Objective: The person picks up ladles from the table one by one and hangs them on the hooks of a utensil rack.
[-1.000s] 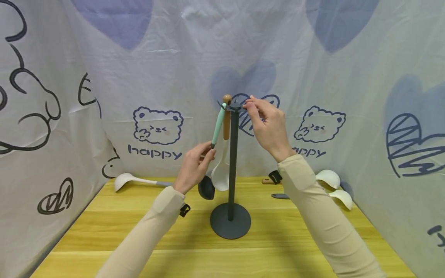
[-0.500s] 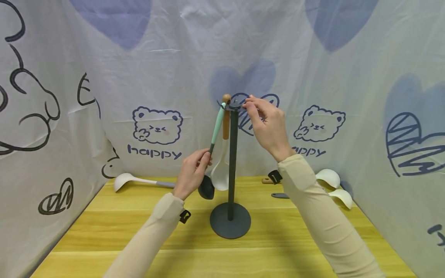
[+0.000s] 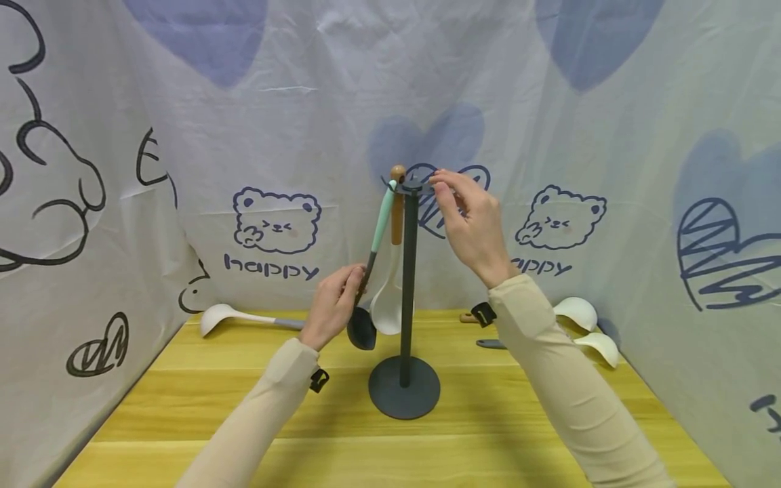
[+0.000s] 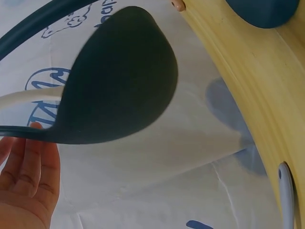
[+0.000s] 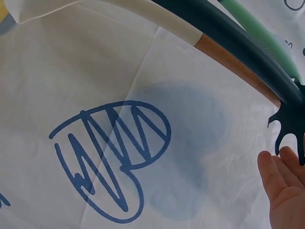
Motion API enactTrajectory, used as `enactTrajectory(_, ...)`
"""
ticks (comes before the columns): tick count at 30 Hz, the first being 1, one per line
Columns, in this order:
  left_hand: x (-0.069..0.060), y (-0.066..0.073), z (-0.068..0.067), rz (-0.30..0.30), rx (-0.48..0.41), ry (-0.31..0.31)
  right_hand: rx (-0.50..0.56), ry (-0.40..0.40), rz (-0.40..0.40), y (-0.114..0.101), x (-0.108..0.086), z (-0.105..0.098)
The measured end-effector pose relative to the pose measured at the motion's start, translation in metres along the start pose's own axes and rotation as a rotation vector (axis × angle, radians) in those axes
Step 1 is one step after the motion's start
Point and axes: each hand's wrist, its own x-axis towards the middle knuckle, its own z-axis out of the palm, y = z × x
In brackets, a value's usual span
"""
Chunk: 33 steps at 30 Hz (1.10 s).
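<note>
A ladle [image 3: 383, 220] with a mint-green handle, dark shaft and dark bowl [image 4: 121, 78] hangs from the top of a dark utensil stand [image 3: 407, 291]. My left hand [image 3: 332, 305] is at its lower shaft; in the left wrist view the fingers lie nearly straight against the shaft, just above the bowl. Beside it hangs a white utensil [image 3: 387, 308] with a wooden handle [image 3: 397, 220]. My right hand [image 3: 472, 220] is raised at the right of the stand's hooked top [image 5: 289, 119], fingers extended close to a hook; whether they touch it I cannot tell.
A white ladle [image 3: 244, 316] with a grey handle lies at the back left of the wooden table [image 3: 342, 440]. Two white ladle heads [image 3: 575, 312] lie at the back right, partly behind my right forearm. A printed cloth [image 3: 342, 122] hangs around the back and sides.
My left hand has slid down the ladle's shaft and a little left, its grip loosening. The right fingertips have drawn slightly away from the stand's top. The hanging utensils stay put.
</note>
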Motion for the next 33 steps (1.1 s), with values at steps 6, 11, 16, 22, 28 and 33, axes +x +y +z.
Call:
enactTrajectory(6,-0.003,-0.004,-0.005,-0.024,0.029,-0.027,0.010,0.014,0.002,0.006,-0.008,0.000)
enactTrajectory(11,-0.002,-0.005,-0.008,-0.019,0.037,-0.033,0.039,0.031,0.008,0.013,-0.013,0.001)
enactTrajectory(16,-0.001,-0.007,-0.009,-0.025,0.028,-0.033,0.049,0.051,0.019,0.019,-0.019,0.002)
enactTrajectory(22,-0.002,-0.011,-0.011,-0.044,0.030,-0.041,0.046,0.027,0.028,0.029,-0.027,0.005)
enactTrajectory(28,-0.003,-0.015,-0.016,-0.058,0.055,-0.049,-0.001,0.015,0.026,0.040,-0.037,0.006)
enactTrajectory(33,-0.006,-0.022,-0.022,-0.076,0.085,-0.053,-0.040,-0.003,0.043,0.046,-0.044,0.007)
